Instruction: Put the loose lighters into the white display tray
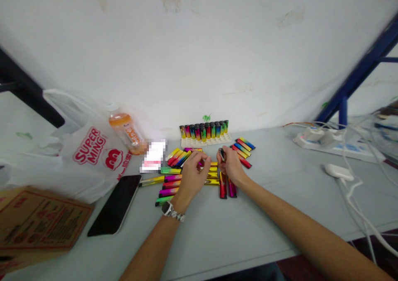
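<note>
Several bright rainbow-coloured lighters (174,177) lie loose on the grey table (236,231) in front of me. My right hand (230,165) is closed round one lighter (222,153), held upright by its metal top. My left hand (193,174), with a watch on the wrist, hovers over the pile with fingers curled and pinched; what they hold, if anything, is hidden. Behind the pile a white tray (206,141) holds a row of upright lighters against the wall.
A black phone (116,204) lies at the left by a white plastic bag (77,156), an orange bottle (127,132) and a cardboard box (37,221). A power strip (329,144), white adapter (337,171) and cables sit at the right.
</note>
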Tool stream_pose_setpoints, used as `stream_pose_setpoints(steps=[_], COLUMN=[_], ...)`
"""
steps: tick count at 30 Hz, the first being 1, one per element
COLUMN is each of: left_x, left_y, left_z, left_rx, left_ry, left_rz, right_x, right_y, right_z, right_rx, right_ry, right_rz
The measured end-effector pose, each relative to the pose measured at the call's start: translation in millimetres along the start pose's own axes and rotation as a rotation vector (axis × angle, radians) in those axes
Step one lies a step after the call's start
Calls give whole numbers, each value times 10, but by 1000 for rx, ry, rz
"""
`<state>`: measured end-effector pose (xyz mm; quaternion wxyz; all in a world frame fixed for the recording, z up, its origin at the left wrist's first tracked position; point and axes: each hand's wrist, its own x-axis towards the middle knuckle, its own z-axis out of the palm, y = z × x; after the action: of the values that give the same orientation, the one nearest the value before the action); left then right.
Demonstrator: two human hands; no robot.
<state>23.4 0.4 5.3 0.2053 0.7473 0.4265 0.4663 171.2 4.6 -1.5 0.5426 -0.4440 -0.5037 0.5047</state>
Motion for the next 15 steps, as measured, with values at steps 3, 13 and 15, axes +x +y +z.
stream_pose_setpoints(steps=[3, 13, 15], left_x=[-2, -21, -25], left_y=[12, 27, 38], left_z=[-2, -17, -21], left_rx=[12, -6, -13], left_ry=[-19, -40, -42], left_rz=[8, 38, 39], right_x=[21, 190, 274], right_y=[-15, 75, 57], right_z=[12, -106, -170], right_rx=[132, -171, -254], right_ry=[-60, 7, 40], right_rz=[60, -235, -282])
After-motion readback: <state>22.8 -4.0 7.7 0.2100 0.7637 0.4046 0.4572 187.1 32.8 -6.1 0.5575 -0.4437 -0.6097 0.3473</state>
